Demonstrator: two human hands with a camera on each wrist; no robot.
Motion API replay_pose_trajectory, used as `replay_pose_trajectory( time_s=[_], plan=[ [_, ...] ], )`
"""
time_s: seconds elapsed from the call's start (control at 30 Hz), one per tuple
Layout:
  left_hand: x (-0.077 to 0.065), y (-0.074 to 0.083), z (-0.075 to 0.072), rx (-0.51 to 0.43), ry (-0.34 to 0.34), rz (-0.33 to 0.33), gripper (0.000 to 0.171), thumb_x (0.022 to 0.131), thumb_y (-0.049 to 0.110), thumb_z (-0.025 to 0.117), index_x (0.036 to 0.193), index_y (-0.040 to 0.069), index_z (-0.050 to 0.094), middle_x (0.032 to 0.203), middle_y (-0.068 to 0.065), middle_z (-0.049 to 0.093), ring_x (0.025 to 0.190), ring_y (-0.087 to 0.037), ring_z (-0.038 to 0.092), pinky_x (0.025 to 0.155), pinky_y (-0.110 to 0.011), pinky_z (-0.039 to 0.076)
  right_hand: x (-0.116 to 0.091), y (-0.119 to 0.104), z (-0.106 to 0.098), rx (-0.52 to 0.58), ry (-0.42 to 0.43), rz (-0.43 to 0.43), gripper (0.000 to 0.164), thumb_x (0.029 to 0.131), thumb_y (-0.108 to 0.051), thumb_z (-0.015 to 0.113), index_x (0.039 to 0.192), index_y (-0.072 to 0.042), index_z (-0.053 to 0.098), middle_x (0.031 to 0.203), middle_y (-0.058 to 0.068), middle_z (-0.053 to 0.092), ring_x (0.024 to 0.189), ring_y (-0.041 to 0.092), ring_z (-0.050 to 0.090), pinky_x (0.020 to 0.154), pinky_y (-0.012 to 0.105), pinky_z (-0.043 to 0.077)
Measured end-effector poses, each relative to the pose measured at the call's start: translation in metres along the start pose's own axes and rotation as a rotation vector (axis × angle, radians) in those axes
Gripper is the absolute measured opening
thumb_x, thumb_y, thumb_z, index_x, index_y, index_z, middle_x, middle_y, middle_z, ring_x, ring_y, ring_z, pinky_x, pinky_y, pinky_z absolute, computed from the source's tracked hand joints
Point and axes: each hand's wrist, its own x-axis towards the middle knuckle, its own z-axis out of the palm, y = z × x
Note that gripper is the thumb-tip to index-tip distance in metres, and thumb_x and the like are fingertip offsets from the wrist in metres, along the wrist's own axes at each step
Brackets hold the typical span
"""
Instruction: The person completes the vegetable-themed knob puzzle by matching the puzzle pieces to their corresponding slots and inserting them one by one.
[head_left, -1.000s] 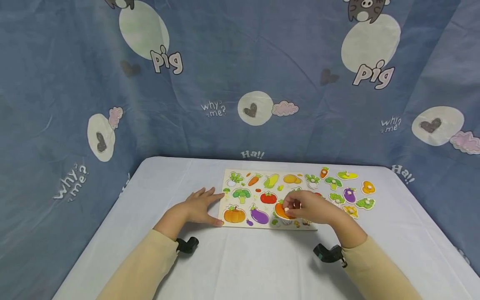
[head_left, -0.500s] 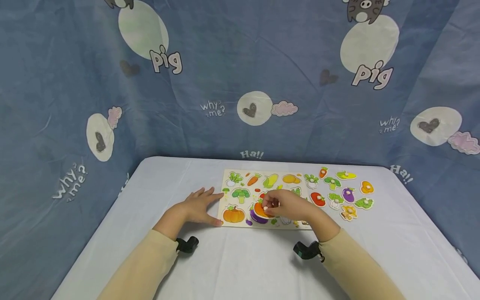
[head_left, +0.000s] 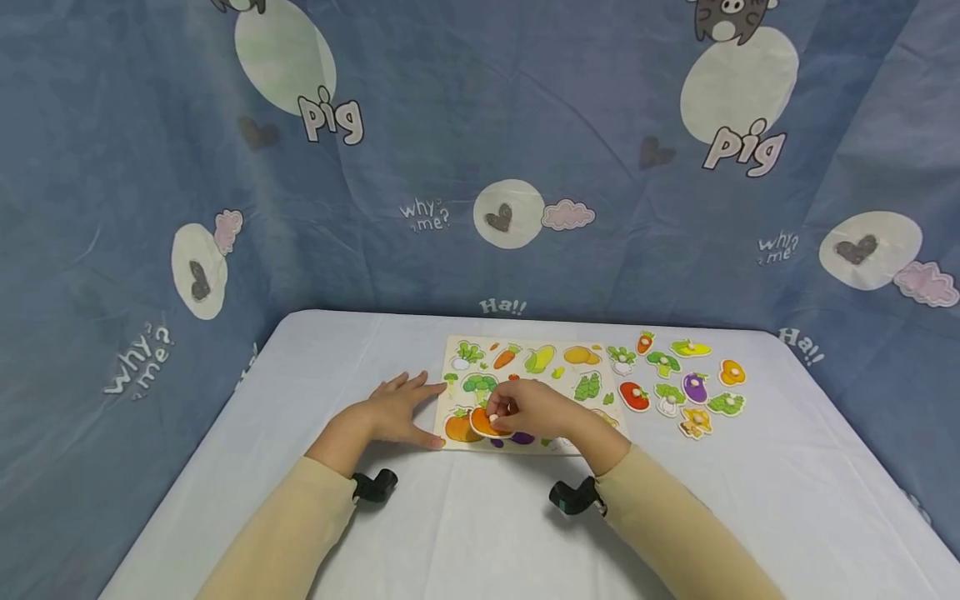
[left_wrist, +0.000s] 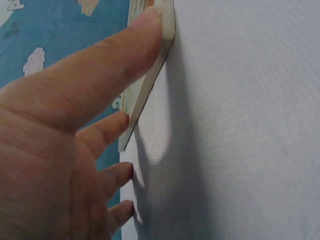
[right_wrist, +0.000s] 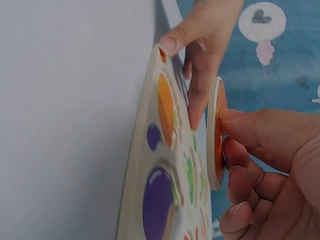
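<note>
Head view: orange oval wooden piece (head_left: pixel 482 424) raised above the near left of the cream vegetable-printed board (head_left: pixel 454 402)
Right hand (head_left: pixel 536 408): pinching the piece
Left hand (head_left: pixel 397 412): fingers spread, touching board's left edge

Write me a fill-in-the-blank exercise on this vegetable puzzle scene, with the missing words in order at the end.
1. The right hand pinches the pumpkin piece, whose colour is ____.
2. As the person sees it, the left hand touches the puzzle board at its ____ side.
3. From the person's viewpoint, the tomato piece lies to the ____ of the board.
4. The loose eggplant piece has a green top and a ____ body.

Missing words: orange; left; right; purple.
</note>
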Motion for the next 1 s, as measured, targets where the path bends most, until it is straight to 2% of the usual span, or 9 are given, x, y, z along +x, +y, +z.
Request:
replay_pose_trajectory(
  time_s=[0.23,0.43,0.67,1.0],
  plan=[
    [0.001,-0.002,0.000,0.003,-0.003,0.004,0.102,0.074,0.061,0.080,0.157,0.022,0.035,0.165,-0.018,0.019,0.150,-0.046,0.009,0.119,-0.064,0.008,0.016,-0.006,0.010,0.026,-0.020,0.014,0.006,0.094,-0.013,0.072,0.095,-0.013,0.066,0.077,-0.004,0.059,0.071,0.011,0.053,0.067,0.025,0.046],
    [-0.001,-0.001,0.000,-0.019,-0.003,0.017,0.102,0.074,0.060,0.081,0.157,0.021,0.036,0.164,-0.020,0.019,0.150,-0.047,0.009,0.119,-0.065,0.009,0.027,-0.008,0.021,0.006,-0.015,0.043,0.007,0.094,-0.014,0.072,0.093,-0.015,0.065,0.078,-0.005,0.060,0.071,0.010,0.054,0.066,0.023,0.047],
    [0.000,-0.001,-0.001,-0.021,0.005,0.004,0.102,0.073,0.060,0.081,0.156,0.022,0.037,0.165,-0.018,0.019,0.150,-0.045,0.009,0.119,-0.064,0.008,0.033,-0.012,0.028,0.038,-0.015,0.080,0.008,0.093,-0.013,0.073,0.090,-0.014,0.066,0.078,-0.004,0.061,0.073,0.011,0.054,0.067,0.023,0.046],
    [0.001,-0.002,0.000,-0.012,0.001,0.002,0.104,0.072,0.063,0.080,0.157,0.021,0.036,0.165,-0.018,0.019,0.150,-0.046,0.009,0.119,-0.064,0.008,0.039,-0.011,0.033,0.015,-0.015,0.108,0.008,0.092,-0.015,0.073,0.088,-0.016,0.066,0.077,-0.005,0.061,0.073,0.010,0.054,0.068,0.023,0.046]
  ],
)
